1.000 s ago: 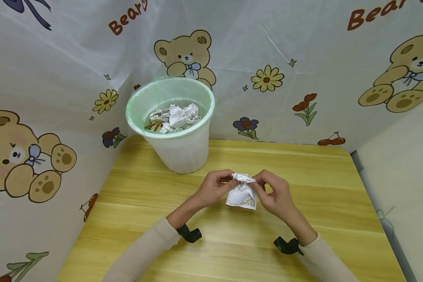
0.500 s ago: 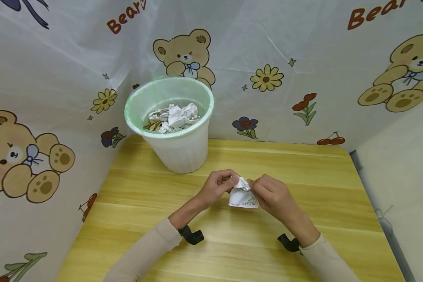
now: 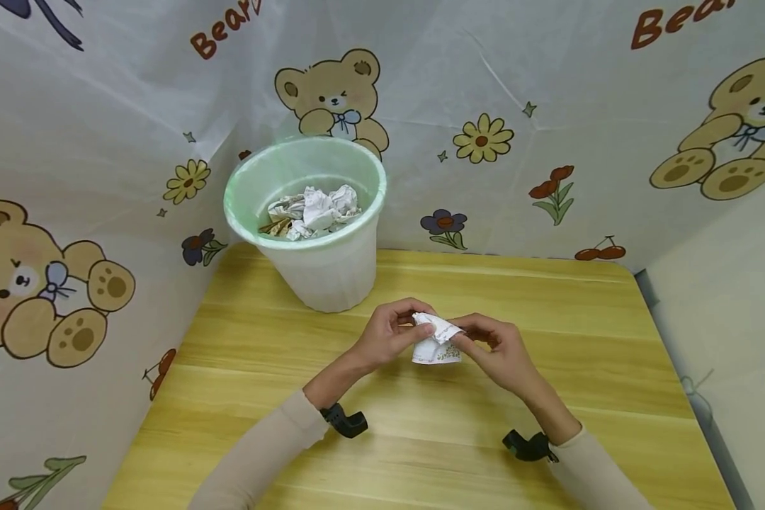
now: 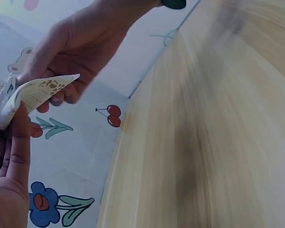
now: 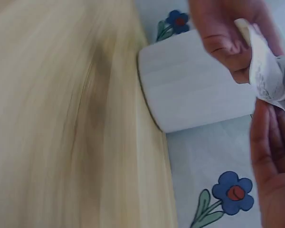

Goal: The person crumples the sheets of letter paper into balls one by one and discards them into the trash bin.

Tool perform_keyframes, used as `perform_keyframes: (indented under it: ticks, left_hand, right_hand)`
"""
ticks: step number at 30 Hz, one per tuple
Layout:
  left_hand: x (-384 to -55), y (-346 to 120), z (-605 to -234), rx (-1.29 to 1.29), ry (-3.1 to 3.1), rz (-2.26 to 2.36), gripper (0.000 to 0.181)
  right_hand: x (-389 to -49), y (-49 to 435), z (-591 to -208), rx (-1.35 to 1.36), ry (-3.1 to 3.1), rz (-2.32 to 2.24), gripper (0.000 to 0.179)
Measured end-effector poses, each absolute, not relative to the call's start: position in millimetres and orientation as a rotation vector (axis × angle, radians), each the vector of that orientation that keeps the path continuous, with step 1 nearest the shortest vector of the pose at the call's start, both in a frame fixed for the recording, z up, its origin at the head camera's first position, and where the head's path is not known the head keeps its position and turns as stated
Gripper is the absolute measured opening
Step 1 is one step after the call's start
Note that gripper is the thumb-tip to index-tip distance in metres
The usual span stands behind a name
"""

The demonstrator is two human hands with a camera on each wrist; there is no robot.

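A small white paper napkin (image 3: 436, 352) with a printed pattern along its lower edge is held up between both hands, above the table. My left hand (image 3: 385, 337) pinches its left side, thumb in front and fingers behind. On the other side my right hand (image 3: 502, 354) pinches the right edge. The napkin's top is folded over and creased. In the left wrist view the napkin (image 4: 40, 91) sticks out as a patterned flap between the hands. The right wrist view shows the napkin (image 5: 266, 76) at the right edge, partly cut off by the frame.
A white bin (image 3: 331, 276) with a pale green liner stands at the table's back left, beyond my left hand. Crumpled paper (image 3: 319, 211) lies inside it. The wooden table (image 3: 421, 439) meets a bear-print sheet (image 3: 414, 198) at the back and left.
The right hand has shifted its grip on the napkin's right edge, fingers closing in and then spreading out again. The napkin's top is folded further and its hanging part looks shorter.
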State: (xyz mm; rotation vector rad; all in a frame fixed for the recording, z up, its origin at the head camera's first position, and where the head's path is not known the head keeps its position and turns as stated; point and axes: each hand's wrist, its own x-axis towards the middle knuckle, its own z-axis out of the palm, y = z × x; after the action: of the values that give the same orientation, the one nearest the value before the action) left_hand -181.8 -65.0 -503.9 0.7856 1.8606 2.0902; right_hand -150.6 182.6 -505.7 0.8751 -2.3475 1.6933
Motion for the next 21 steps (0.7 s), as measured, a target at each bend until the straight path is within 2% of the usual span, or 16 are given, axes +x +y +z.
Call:
perform_keyframes:
  ticks: [4,7,14,21]
  left_hand:
    - [-182,-65,-499,0.793,1.906,2.061,0.020]
    - [-182,-63,-499,0.801,1.959,2.013,0.021]
    - [-180,-59,-503,0.881,2.170,1.917,0.019]
    - [-175,-62,-510,0.897,2.297,1.936,0.016]
  right_hand:
    - [-150,185,-505,0.737,-2.370,2.087,0.023]
    - [-152,182,-505,0.684,-2.379,2.143,0.023]
    - [-152,171,-502,0.541,-2.311,2.176,0.010]
    - [-149,162,-502,0.462,-2.322,2.062,0.025]
